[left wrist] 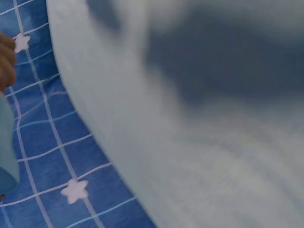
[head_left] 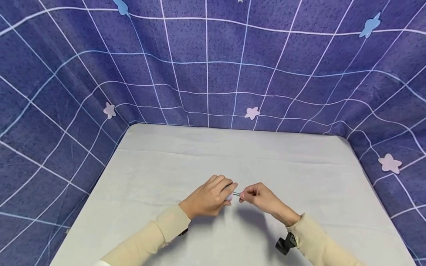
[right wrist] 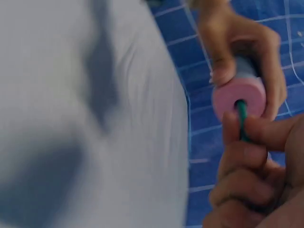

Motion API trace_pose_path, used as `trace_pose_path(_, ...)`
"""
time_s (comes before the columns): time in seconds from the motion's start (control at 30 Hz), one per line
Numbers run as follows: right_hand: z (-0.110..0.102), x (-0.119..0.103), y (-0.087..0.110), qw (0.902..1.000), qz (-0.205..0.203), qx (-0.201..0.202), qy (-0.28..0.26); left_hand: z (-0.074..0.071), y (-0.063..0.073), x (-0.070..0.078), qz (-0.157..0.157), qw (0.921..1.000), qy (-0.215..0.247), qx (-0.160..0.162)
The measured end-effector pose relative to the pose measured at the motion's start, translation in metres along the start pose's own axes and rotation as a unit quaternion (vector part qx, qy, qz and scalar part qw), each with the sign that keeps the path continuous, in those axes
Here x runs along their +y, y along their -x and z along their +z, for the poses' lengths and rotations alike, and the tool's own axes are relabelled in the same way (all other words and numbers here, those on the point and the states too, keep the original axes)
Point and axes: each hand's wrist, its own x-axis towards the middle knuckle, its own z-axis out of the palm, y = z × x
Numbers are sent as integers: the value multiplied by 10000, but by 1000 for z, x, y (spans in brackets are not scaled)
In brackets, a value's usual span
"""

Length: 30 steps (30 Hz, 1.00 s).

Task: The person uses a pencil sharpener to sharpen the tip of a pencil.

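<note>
Above the middle of the table, my left hand (head_left: 209, 195) grips a light-blue cylinder with a pink end, which looks like a pencil sharpener (right wrist: 225, 97). A thin green pencil (right wrist: 242, 114) enters the hole in the centre of its pink end. Thumb and forefinger of my right hand (head_left: 261, 197) pinch the pencil close to that hole. In the right wrist view, the other right fingers (right wrist: 237, 190) are curled below. At the left edge of the left wrist view, part of the light-blue body (left wrist: 5, 142) shows, with fingers (left wrist: 5, 61) above it. The pencil's tip is hidden inside.
A white cloth covers the table (head_left: 233, 159), and the shadows of both hands fall on it. Blue fabric (head_left: 193, 81) with a line grid and stars hangs behind and on both sides. A black wrist camera (head_left: 286, 243) sits under the right cuff.
</note>
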Motion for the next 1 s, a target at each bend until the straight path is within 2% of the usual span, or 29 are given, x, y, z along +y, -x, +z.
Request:
trace_pose_path(0.07,2,3,1,9954,-562,424,649,-5,-4,-3,-30,9999,-70,-104)
trace_pose_path(0.1,3,4,1,9886,-863,693,1019,-8,-6,-4,-62,9998,-83,-150)
trace_pose_path(0.17,5,8,2,9644,-1473,1285,1783,-12,-9,-6,-137,9995,-94,-261)
trace_pose_path(0.23,8,12,2,9256,-2145,1849,2511,-16,-12,-9,-311,9988,107,-357)
trace_pose_path(0.27,9,14,1,9013,-2471,2101,2872,-18,-13,-10,-432,9978,273,-419)
trace_pose_path(0.33,10,18,0,8453,-3037,2558,3574,-22,-15,-12,-717,9932,673,-622)
trace_pose_path(0.4,10,21,-2,7896,-3464,2936,4126,-25,-18,-13,-1058,9836,1161,-882)
trace_pose_path(0.47,8,22,-4,7433,-3770,3221,4490,-29,-22,-13,-1407,9682,1686,-1200)
trace_pose_path(0.53,7,23,-6,7141,-4069,3409,4564,-32,-25,-14,-1764,9475,2205,-1500)
trace_pose_path(0.6,6,22,-8,6844,-4398,3556,4603,-35,-27,-15,-2097,9221,2784,-1679)
trace_pose_path(0.67,3,21,-9,6537,-4713,3645,4665,-36,-29,-16,-2308,8976,3329,-1740)
trace_pose_path(0.73,1,19,-9,6297,-4944,3686,4724,-35,-29,-17,-2414,8791,3752,-1676)
trace_pose_path(0.77,1,18,-9,6252,-5000,3666,4741,-34,-30,-17,-2414,8748,3877,-1618)
trace_pose_path(0.8,0,17,-9,6282,-5001,3610,4743,-33,-29,-16,-2402,8745,3907,-1579)
trace_pose_path(0.83,0,16,-8,6423,-4952,3528,4667,-32,-29,-15,-2365,8792,3842,-1531)
trace_pose_path(0.87,0,15,-7,6644,-4830,3421,4564,-30,-28,-13,-2313,8863,3734,-1467)
trace_pose_path(0.9,1,14,-5,6956,-4644,3271,4399,-29,-28,-11,-2266,8946,3575,-1430)
trace_pose_path(0.93,1,12,-3,7325,-4389,3080,4195,-27,-28,-8,-2212,9043,3374,-1395)
trace_pose_path(1.0,1,7,3,8212,-3615,2541,3610,-23,-26,-3,-2029,9267,2901,-1263)
